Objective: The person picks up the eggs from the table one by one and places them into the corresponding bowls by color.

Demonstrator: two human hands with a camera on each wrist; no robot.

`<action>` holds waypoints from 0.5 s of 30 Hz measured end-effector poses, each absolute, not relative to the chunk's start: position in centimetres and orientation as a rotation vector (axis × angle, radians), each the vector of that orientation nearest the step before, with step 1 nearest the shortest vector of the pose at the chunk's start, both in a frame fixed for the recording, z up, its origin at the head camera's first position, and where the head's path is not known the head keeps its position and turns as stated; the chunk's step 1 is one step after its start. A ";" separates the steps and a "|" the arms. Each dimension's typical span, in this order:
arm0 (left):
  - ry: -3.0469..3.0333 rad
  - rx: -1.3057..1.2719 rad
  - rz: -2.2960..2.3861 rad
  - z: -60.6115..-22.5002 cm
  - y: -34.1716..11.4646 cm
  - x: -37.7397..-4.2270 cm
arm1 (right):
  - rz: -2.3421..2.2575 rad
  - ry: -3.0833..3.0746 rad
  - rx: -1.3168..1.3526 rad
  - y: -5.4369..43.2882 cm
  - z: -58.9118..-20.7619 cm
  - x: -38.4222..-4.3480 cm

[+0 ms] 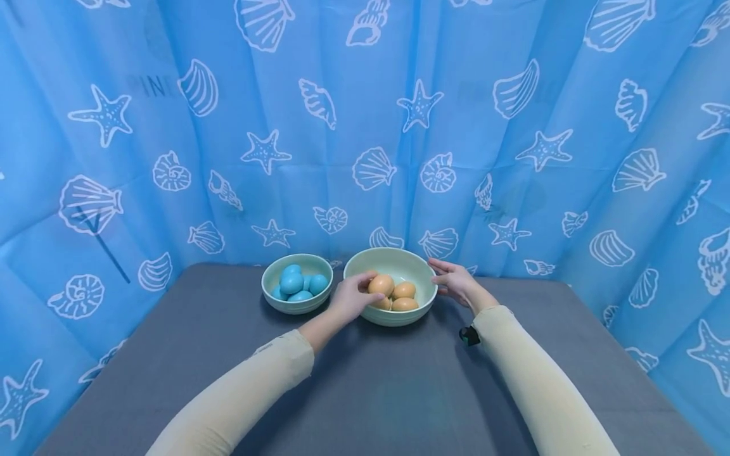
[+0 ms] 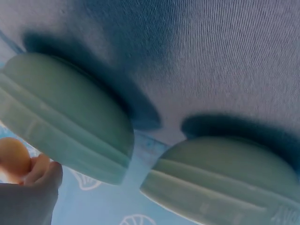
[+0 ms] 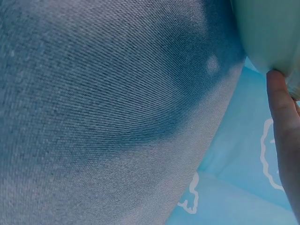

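Note:
In the head view my left hand [image 1: 349, 299] reaches over the left rim of the larger pale green bowl [image 1: 390, 318]. Its thumb and fingers pinch a brown egg [image 1: 381, 285], which also shows between the fingers in the left wrist view [image 2: 13, 157]. Other brown eggs [image 1: 405, 304] lie in the same bowl beneath and beside it. At the bowl's right side, my right hand [image 1: 459, 285] touches the wall near the rim with extended fingers. One straight finger [image 3: 280, 101] meets the bowl's outside in the right wrist view.
A smaller pale green bowl [image 1: 296, 308] with several blue eggs [image 1: 292, 283] stands just left of the larger one. Both rest on a grey cloth-covered table [image 1: 393, 392]. A blue curtain [image 1: 365, 126] with white shell prints hangs behind and on both sides.

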State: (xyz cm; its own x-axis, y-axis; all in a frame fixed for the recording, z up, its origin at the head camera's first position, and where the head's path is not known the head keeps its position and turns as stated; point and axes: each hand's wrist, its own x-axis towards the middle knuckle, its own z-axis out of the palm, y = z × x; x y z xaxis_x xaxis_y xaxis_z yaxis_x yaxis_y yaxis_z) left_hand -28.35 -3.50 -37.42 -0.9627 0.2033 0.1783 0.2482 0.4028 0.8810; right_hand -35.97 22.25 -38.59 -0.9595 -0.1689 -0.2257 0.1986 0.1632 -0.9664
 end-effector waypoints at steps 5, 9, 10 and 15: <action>-2.717 -0.536 -1.451 -37.8 -3.3 -29.6 | -1.826 2.205 0.044 21.9 -38.5 -36.1; -2.789 -0.646 -1.334 -38.1 -2.9 -30.3 | -1.804 2.225 0.057 21.9 -38.5 -36.0; -2.804 -0.683 -1.324 -38.2 -2.7 -30.5 | -1.804 2.225 0.059 21.9 -38.5 -36.0; -2.863 -0.779 -1.327 -38.1 -1.8 -30.8 | -1.812 2.222 0.043 22.1 -38.5 -35.7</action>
State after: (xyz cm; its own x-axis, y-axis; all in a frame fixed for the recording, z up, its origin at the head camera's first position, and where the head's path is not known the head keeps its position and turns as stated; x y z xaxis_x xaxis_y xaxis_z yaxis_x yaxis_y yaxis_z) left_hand -30.83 -1.85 -38.07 -0.8795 0.4653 0.0998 0.3769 0.5530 0.7431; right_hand -35.75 22.12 -38.47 -0.9621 -0.1483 -0.2287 0.1942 0.2157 -0.9569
